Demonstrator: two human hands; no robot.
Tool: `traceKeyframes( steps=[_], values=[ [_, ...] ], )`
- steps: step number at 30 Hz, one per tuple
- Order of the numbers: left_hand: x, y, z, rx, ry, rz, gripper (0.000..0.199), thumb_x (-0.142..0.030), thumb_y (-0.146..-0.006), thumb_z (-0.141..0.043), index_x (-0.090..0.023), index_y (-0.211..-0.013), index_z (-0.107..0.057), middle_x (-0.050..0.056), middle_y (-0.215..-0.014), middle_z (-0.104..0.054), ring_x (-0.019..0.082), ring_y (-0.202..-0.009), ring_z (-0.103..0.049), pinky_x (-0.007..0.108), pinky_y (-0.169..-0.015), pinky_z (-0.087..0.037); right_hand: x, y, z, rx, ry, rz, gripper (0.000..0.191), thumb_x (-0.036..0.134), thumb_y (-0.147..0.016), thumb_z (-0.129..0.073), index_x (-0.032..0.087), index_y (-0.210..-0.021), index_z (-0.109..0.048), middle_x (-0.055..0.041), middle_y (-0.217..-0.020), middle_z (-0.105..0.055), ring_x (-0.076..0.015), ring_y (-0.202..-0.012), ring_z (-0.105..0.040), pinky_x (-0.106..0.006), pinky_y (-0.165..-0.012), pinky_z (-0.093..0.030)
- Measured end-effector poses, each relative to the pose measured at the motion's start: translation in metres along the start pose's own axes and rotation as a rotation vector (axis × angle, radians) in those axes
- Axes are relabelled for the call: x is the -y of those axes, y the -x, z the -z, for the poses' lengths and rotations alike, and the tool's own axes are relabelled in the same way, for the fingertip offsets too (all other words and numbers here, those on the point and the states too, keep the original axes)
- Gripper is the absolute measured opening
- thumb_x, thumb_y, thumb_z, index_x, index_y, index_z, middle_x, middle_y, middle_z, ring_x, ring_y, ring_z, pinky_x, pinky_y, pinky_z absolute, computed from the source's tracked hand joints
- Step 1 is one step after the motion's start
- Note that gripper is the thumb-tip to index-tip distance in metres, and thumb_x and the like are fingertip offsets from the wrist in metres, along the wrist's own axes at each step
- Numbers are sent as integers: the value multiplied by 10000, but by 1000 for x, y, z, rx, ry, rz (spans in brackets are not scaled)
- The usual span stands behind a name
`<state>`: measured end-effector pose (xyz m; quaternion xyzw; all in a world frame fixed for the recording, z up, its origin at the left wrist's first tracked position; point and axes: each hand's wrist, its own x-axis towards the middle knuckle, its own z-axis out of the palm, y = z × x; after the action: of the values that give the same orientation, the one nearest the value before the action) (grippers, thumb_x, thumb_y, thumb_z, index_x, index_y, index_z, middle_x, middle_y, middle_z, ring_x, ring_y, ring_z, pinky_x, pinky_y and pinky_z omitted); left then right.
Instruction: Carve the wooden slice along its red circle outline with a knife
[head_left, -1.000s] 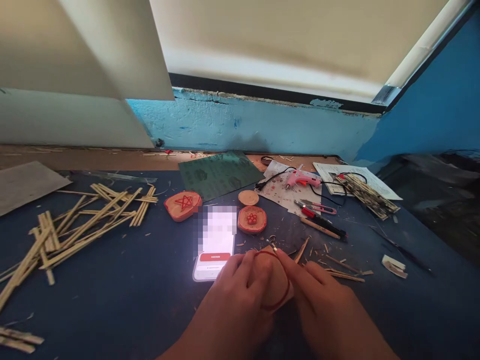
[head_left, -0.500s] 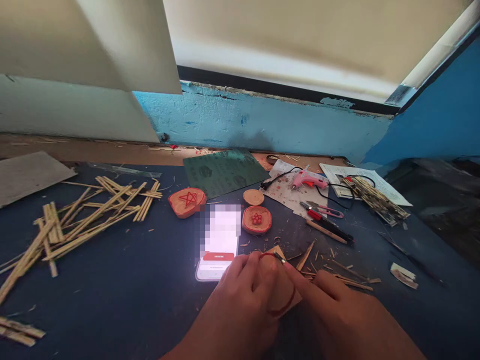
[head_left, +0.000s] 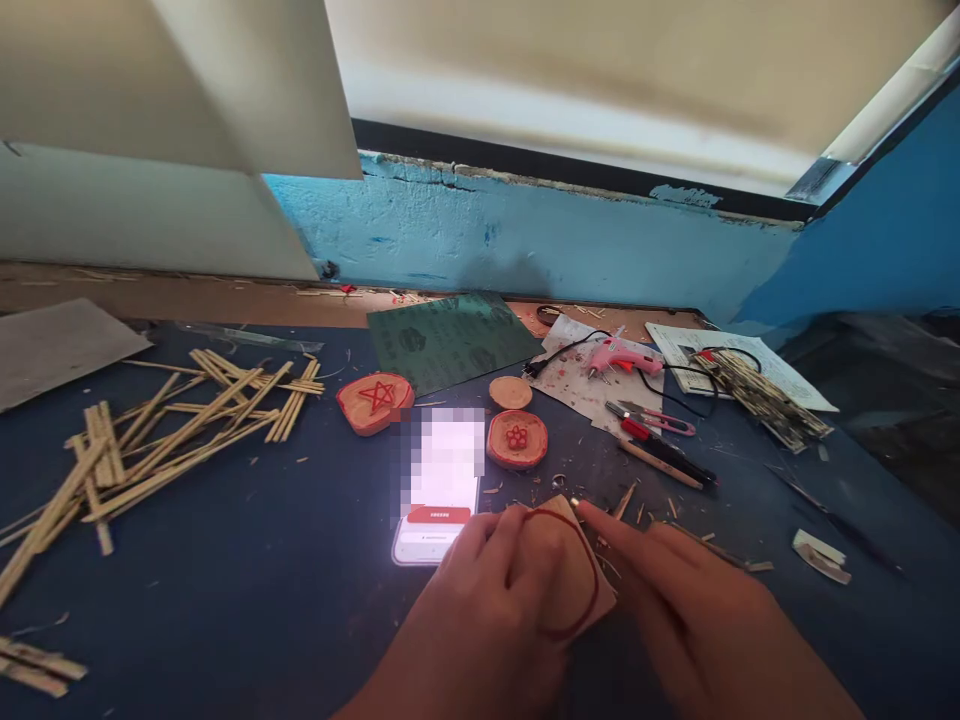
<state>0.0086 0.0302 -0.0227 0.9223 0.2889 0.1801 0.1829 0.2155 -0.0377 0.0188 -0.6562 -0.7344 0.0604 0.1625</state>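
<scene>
My left hand [head_left: 487, 595] is closed on a small flat wood piece [head_left: 579, 575] with a dark red curved line drawn on it, holding it just above or on the dark table. Closed as well, my right hand [head_left: 701, 600] pinches a small metal-tipped tool [head_left: 575, 503], mostly hidden by the fingers, beyond the wood's upper right edge. Past the hands lie a red-rimmed wood piece with a flower [head_left: 517, 440], another with a star [head_left: 375, 403] and a plain round wood slice [head_left: 510, 393]. A lit phone [head_left: 435, 545] lies left of my left hand.
Thin wooden sticks [head_left: 180, 430] are scattered at left. Green sandpaper [head_left: 454, 343] lies at the back. Toward the right are a pink glue gun [head_left: 622, 355] on stained paper, a red-and-black cutter [head_left: 667, 450], pink thread snips [head_left: 664, 420] and a stick bundle [head_left: 765, 395]. Shavings litter the table [head_left: 247, 590].
My right hand and the tool's tip have moved slightly right, off the red line to beyond the wood's edge. More of the red curve shows. My left hand keeps its hold.
</scene>
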Motion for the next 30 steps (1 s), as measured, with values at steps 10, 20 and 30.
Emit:
traceKeyframes(
  steps=[10,20,30],
  values=[
    [8,1,6,-21,99,184,867,-252,-707,-987,-236,-1465,-569,177,-1569,-581,396,-1345,-635,572,-1043,-623,-26,34,8,-17,-190,-209,349,289,-1047,-547,312,-1293,-794,-35,-1243,-838,-223,-1076,-827,-261,-883,-671],
    [22,-3,21,18,200,349,873,-459,-748,-983,-244,-1512,-618,127,-1476,-651,381,-1302,-653,547,-1110,-567,-37,66,-6,-85,-580,-431,294,531,-1028,-628,284,-1153,-727,-83,-1168,-838,-232,-975,-842,-219,-789,-671],
    [9,-1,27,110,107,287,972,-516,-708,-993,-264,-1548,-575,131,-1581,-562,401,-1312,-640,560,-1029,-613,-43,73,-16,-388,-693,-596,318,586,-865,-825,270,-889,-820,-67,-1051,-794,-130,-600,-648,-190,-434,-484]
  ],
)
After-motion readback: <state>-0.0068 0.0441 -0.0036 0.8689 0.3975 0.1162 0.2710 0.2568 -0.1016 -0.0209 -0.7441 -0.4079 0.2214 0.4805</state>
